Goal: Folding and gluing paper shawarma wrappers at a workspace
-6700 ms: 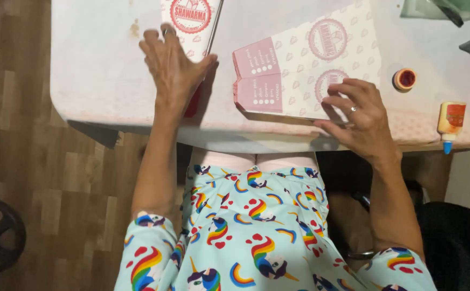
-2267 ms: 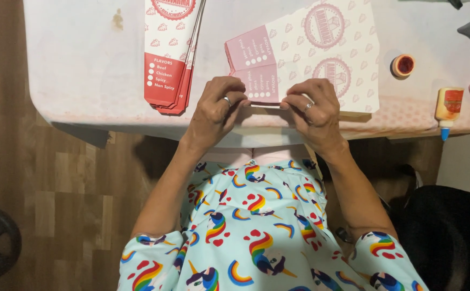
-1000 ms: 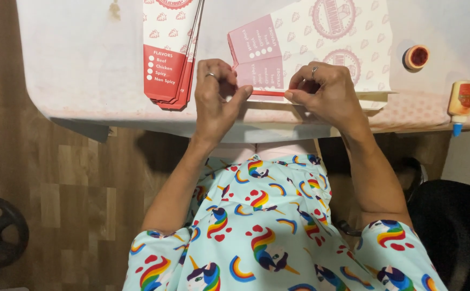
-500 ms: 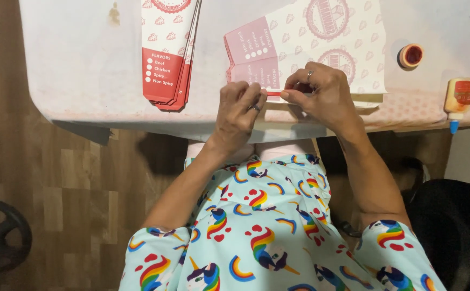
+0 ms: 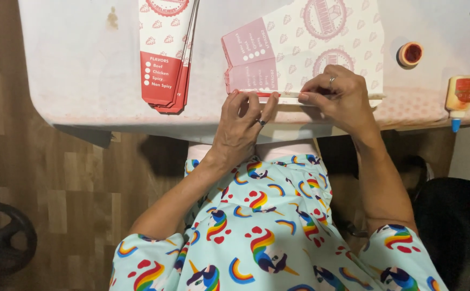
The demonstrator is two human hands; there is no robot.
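White table (image 5: 84, 70) over wood floor (image 5: 46, 178); both hands' grips pinch the carton flap (image 5: 286, 97).

You sit at the near edge of the table (image 5: 84, 81). A flat paper sheet (image 5: 321, 37) lies on it at 12 o'clock. Your left hand (image 5: 243, 126) and right hand (image 5: 340, 97) rest side by side on the sheet's near edge. A stack of folded cartons (image 5: 165, 59) lies at 10 o'clock, apart from the sheet. At 2 o'clock sits a small round cap (image 5: 410, 53), with a glue bottle (image 5: 457, 97) just beside it, nearer to you
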